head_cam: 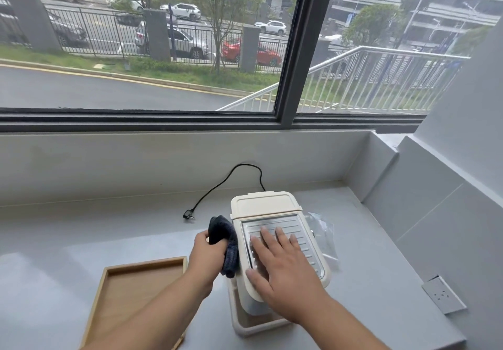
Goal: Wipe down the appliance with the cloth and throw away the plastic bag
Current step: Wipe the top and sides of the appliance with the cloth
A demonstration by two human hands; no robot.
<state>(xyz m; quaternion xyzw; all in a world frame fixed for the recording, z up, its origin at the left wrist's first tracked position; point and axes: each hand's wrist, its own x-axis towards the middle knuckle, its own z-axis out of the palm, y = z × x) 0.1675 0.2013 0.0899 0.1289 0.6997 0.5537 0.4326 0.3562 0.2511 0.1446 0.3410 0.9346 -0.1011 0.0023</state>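
Appliance [277, 243] under flat right hand [283, 270]; left hand [206, 257] grips cloth [226, 243].

**Hands, two, bare**

Left hand [208, 257]: forearm reaching in from below, fingers curled, grip closed on cloth [226, 243]. Right hand [283, 265]: palm down, fingers spread flat, pressing on appliance [272, 208]; grasping nothing.
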